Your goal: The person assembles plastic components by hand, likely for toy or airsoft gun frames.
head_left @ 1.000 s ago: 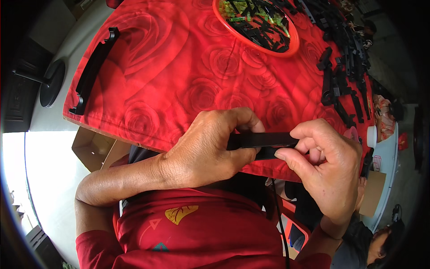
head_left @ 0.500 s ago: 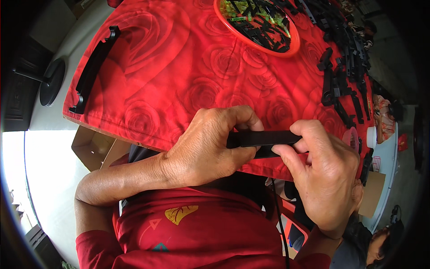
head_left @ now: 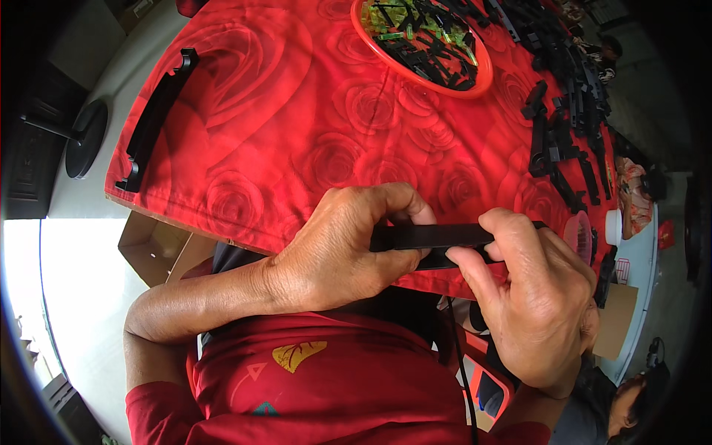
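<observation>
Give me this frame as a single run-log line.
left hand: grips black bar | right hand: pinches the bar's other end | bar: over near edge of red cloth | behind: orange basket of black parts

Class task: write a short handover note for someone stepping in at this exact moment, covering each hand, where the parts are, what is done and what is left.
Left hand: gripping the left end of a black plastic bar.
Right hand: pinching the same bar's right end, above the near table edge.
Parts: a long black handle piece lies at the far left of the red rose tablecloth; a red-rimmed bowl holds black pieces; a pile of black parts lies on the right.
Done: cannot tell which pieces are finished.
Left: the bar in hand; loose parts remain on the right.
</observation>
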A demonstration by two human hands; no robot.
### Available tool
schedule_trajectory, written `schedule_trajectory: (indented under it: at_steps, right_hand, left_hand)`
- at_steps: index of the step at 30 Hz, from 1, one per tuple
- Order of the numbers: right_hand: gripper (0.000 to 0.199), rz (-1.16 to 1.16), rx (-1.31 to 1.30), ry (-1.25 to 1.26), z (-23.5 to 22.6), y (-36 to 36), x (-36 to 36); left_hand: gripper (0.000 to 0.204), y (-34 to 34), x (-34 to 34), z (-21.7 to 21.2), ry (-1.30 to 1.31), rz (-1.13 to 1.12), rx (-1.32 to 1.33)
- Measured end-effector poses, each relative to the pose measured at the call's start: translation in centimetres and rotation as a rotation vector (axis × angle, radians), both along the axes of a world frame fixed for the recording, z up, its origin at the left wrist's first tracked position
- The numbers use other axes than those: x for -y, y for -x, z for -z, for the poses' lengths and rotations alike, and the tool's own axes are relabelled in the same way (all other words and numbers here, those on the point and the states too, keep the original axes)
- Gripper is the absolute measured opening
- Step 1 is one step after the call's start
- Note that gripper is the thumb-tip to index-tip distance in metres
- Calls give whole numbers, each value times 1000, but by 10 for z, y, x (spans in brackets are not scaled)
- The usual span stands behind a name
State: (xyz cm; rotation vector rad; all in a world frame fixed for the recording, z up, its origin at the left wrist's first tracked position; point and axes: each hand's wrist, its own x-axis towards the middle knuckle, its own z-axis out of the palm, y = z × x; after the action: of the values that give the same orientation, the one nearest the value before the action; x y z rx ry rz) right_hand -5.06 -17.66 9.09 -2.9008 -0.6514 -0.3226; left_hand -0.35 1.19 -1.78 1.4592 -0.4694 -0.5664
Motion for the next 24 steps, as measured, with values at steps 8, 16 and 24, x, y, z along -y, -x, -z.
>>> schedule_trajectory:
  at_steps: [8, 16, 24]
  right_hand:
    - [41, 81, -7, 113, -4, 4, -4]
    - [39, -95, -156, 65, -5, -23, 13]
    - [25, -110, -603, -207, 7, -39, 34]
  left_hand:
    - [22, 1, 4, 2, 42, -10, 23]
    - [26, 4, 2, -2, -9, -21, 134]
    - [28, 5, 4, -3, 7, 3, 35]
